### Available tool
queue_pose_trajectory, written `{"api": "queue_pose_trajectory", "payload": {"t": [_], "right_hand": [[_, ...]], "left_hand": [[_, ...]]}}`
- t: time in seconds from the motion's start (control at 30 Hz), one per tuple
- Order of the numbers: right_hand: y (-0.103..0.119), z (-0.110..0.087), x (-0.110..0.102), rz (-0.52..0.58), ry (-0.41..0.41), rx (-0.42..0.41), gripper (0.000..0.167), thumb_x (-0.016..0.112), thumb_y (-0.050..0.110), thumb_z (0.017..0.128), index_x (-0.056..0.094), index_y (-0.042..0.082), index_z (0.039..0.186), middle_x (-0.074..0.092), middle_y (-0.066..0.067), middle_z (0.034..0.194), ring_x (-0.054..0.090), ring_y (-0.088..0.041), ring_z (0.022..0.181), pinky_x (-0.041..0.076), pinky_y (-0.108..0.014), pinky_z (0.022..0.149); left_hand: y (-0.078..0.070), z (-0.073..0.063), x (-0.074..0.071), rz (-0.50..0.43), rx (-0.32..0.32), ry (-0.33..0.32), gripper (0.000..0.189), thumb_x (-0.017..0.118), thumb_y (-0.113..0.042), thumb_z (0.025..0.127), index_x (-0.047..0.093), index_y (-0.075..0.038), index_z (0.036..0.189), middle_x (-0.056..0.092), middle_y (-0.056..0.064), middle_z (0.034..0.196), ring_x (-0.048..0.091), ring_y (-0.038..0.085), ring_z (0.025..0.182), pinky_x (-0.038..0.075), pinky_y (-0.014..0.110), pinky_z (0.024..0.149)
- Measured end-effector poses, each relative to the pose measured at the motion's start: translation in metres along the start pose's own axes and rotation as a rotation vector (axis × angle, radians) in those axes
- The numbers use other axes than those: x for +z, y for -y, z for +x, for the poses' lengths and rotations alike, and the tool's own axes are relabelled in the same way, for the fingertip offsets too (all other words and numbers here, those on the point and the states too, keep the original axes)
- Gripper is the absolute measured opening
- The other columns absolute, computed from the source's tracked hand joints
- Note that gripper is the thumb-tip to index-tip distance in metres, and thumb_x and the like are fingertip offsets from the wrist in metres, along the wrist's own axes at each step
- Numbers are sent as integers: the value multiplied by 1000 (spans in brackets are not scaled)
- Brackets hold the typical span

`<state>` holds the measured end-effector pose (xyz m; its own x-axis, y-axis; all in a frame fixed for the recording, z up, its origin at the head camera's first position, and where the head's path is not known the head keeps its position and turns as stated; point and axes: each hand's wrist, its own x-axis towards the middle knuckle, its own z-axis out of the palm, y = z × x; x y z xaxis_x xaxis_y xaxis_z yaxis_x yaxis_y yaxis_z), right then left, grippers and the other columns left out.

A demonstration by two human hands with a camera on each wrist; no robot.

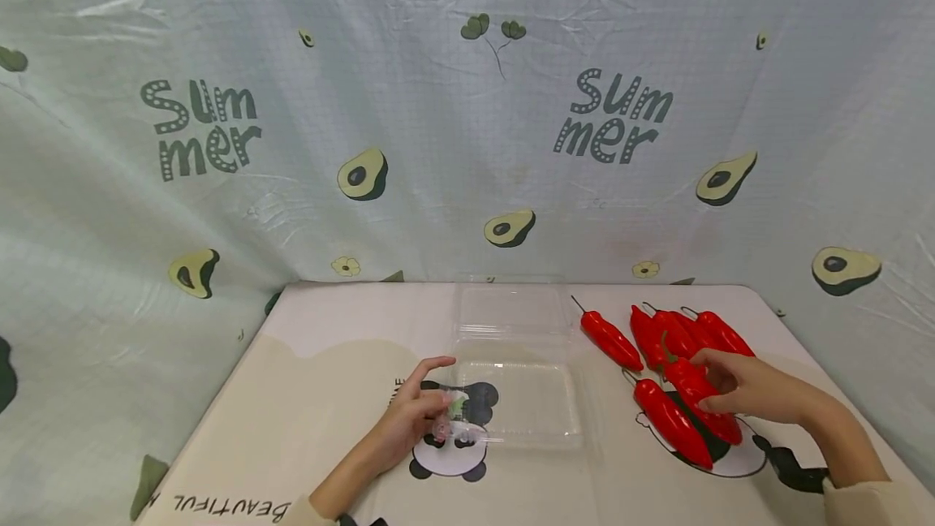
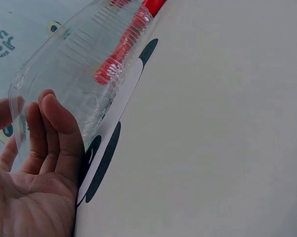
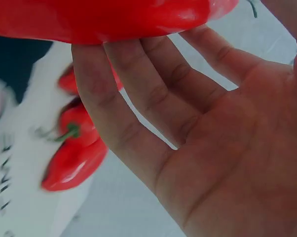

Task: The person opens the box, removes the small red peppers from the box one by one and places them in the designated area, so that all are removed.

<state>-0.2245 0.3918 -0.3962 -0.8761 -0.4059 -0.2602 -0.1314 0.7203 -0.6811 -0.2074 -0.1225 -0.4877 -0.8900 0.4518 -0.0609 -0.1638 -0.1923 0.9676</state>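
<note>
A clear plastic box (image 1: 522, 438) with its lid (image 1: 511, 307) folded back lies at the middle of the table. At its left side, my left hand (image 1: 411, 420) holds the rim; in the left wrist view, several fingers (image 2: 62, 116) curl against the outer wall. To the right, my right hand (image 1: 756, 386) grips a red chili pepper (image 1: 694, 384) with a green stem. In the right wrist view, the fingertips meet the underside of this pepper (image 3: 114, 19), and the thumb's tip is hidden. Another red pepper (image 1: 674, 424) lies just left of the held one.
Several more red peppers (image 1: 675, 335) lie grouped behind the right hand. A single pepper (image 1: 612, 341) lies between them and the box. The pale table (image 1: 292, 396) carries printed pandas and lettering. A patterned sheet (image 1: 438, 120) hangs behind and at both sides.
</note>
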Motion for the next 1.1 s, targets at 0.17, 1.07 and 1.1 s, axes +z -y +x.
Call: {"api": "queue_pose_trajectory", "payload": {"t": [0.17,1.07,1.1], "right_hand": [[-19,-2,0,29,63,84,54,80,14,84,53,-4,127,61,-9,94,57,-22,84,59,-32,66],[-31,-7,9,82,101,266,58,74,26,93,49,-11,130,65,-8,98,65,-19,84,63,-42,72],[-31,-7,9,73,98,271,58,74,26,92,50,-11,130,65,-7,98,65,-18,84,63,-42,72]], "left_hand": [[0,-1,0,2,-3,0,65,55,-9,101,25,-12,158,60,-11,70,54,4,61,50,23,60],[-4,-1,0,1,-13,8,67,55,-7,101,22,-9,159,60,-11,67,57,4,60,50,23,60],[-4,-1,1,2,-22,9,68,56,-7,101,22,-9,159,60,-10,66,57,4,60,51,23,60]]}}
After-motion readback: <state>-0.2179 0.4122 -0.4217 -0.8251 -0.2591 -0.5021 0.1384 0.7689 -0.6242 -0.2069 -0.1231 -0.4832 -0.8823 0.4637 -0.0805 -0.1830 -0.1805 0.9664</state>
